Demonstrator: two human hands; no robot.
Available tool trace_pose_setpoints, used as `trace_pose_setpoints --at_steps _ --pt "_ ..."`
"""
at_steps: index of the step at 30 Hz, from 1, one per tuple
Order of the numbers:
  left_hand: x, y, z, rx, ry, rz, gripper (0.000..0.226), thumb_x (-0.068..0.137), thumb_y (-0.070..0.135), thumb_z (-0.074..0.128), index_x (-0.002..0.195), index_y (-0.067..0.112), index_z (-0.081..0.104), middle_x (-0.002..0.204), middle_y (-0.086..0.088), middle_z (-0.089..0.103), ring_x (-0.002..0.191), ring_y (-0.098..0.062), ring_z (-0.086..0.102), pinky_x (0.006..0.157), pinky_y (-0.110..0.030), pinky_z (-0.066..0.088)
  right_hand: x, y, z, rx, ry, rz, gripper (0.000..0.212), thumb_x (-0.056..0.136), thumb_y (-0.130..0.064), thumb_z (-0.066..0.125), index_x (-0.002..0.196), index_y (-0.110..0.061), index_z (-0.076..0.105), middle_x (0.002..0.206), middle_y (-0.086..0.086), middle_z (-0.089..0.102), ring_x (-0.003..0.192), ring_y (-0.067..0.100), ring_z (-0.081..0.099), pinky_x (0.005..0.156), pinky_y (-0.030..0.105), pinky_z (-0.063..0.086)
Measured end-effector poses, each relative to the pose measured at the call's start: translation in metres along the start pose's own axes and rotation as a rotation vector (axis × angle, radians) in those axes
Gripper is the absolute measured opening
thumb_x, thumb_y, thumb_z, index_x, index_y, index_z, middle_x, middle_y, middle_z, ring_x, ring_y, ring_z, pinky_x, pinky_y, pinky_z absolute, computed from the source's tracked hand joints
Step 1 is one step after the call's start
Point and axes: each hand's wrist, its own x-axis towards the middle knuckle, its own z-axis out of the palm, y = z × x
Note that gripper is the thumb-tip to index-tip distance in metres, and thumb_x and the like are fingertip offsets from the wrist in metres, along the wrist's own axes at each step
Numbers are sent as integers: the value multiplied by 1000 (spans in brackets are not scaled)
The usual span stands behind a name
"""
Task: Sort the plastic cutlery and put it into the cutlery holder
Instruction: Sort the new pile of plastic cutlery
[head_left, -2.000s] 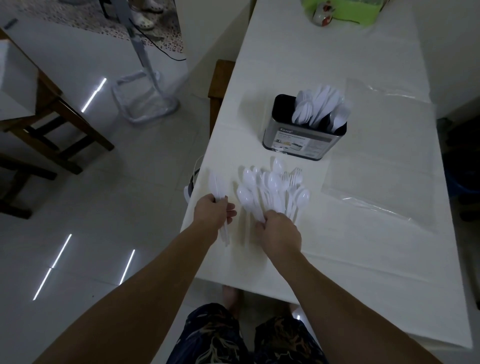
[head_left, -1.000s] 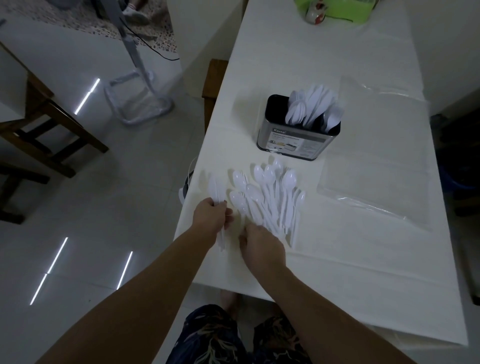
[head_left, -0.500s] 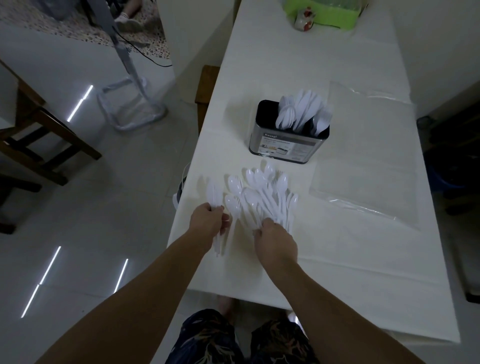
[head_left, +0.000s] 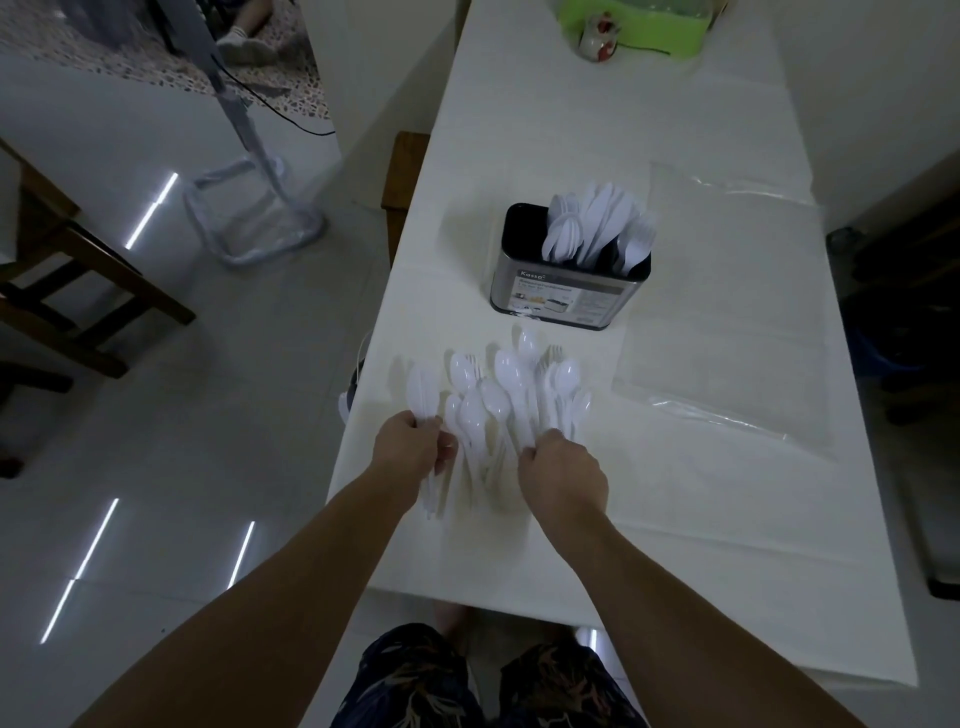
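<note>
1. The left hand (head_left: 413, 449) was curled around a small bundle of spoons (head_left: 422, 395), bowls pointing away.
2. The right hand (head_left: 563, 475) was curled over handles of the loose cutlery pile (head_left: 511, 395), which fanned lengthwise directly beyond its fingertips.
3. The cutlery holder (head_left: 563, 296), partly filled, stood farther ahead, nearer the right hand.
</note>
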Motion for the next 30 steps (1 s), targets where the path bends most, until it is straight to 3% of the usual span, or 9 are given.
trace_pose_setpoints --at_steps 4,8,17,21,25,30 --pt "0 1 0 -13 -1 -7 21 101 17 51 98 2 65 89 -16 72 74 -23 67 73 -36 58 -3 5 2 36 -15 48 26 95 -29 38 95 -11 57 90 7 66 78 26 61 67 30 48" --pt "0 1 0 1 -5 -5 20 101 16 51 98 3 65 89 -16 72 73 -22 66 68 -32 57 -4 9 3 49 11 57 28 97 -31 38 96 -11 57 89 8 66 82 27 64 67 31 49" --pt "4 1 0 -12 -2 -15 18 100 17 52 98 5 66 87 -15 73 74 -22 68 73 -36 59 -4 6 5 78 25 25 32 101 -36 34 98 -13 56 91 7 67 85 28 65 68 32 48" --pt "2 2 0 -4 -7 0 19 100 16 51 96 5 66 88 -15 72 75 -22 67 73 -35 58 -5 4 7 99 39 -7 32 103 -38 32 100 -16 56 91 4 67 76 23 59 64 30 42" --pt "3 5 3 -25 -3 5 19 100 16 52 94 4 65 86 -16 70 73 -23 65 77 -39 58 -4 2 6 109 15 -15 36 104 -37 28 104 -15 56 95 4 68 88 25 64 66 31 42" --pt "5 10 4 -75 -12 3 15 99 18 54 96 7 64 86 -14 70 74 -23 66 79 -41 59 -4 1 5 115 -29 -28 34 102 -38 31 95 -18 58 89 2 67 82 24 62 67 31 48"
